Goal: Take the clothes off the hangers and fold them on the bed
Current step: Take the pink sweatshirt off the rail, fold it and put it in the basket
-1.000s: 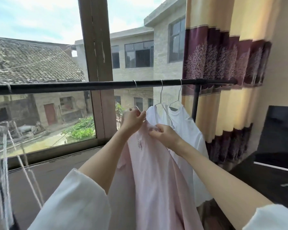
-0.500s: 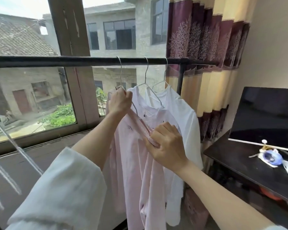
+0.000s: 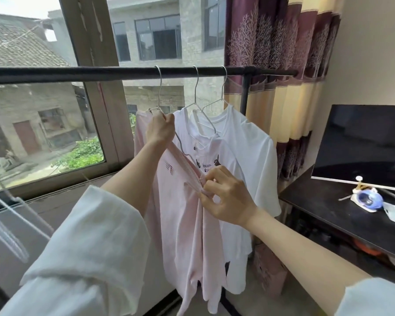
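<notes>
My left hand (image 3: 160,127) covers the shoulder of the thin silver wire hanger (image 3: 159,92) I grip, so where the wire bends is out of sight. The collar of the pale pink shirt (image 3: 183,224) bunches inside my right hand (image 3: 226,197), hiding the fold there. The small dark print on the white buttoned shirt (image 3: 217,153) is too small to read. The plain white T-shirt (image 3: 255,142) is mostly hidden behind it. The long black metal rail (image 3: 78,74) runs off the left edge. My white sleeves (image 3: 84,247) are cut off at the bottom.
</notes>
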`<state>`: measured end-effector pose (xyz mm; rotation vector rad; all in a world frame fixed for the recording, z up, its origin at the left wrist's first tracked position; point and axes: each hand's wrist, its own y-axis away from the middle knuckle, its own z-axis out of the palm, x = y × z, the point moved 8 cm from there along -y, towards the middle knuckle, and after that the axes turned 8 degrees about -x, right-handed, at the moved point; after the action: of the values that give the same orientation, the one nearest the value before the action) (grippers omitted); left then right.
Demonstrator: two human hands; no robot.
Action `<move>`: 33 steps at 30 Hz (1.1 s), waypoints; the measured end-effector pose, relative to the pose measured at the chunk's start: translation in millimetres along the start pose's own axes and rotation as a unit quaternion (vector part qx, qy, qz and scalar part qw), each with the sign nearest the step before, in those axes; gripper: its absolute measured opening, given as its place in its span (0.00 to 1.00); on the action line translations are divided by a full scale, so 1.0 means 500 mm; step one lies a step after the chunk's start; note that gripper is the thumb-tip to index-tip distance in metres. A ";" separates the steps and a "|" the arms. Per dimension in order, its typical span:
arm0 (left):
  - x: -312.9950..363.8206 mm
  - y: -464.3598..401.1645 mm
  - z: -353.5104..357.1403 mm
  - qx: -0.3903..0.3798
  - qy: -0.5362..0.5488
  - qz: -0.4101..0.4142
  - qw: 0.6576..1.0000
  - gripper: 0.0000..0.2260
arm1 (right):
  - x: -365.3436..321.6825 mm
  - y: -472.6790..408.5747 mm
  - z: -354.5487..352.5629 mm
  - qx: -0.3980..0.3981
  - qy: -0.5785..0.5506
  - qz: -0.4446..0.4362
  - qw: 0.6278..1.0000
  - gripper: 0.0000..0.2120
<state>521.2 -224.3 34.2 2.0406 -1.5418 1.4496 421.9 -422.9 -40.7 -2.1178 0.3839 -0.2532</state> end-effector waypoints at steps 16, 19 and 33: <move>-0.007 0.011 -0.001 0.021 0.066 -0.008 0.998 0.11 | 0.059 0.044 0.033 -0.049 -0.057 0.065 0.995 0.13; -0.014 0.011 -0.009 0.040 0.080 -0.006 0.996 0.10 | 0.068 0.053 0.060 -0.091 -0.062 0.087 0.990 0.14; 0.010 0.012 0.016 0.030 0.202 -0.072 0.976 0.13 | 0.025 0.026 0.036 -0.025 -0.144 0.036 0.989 0.10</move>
<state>520.8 -235.2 32.1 1.7045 -1.1745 1.7357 437.1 -420.0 -61.2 -2.1459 0.2964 0.1061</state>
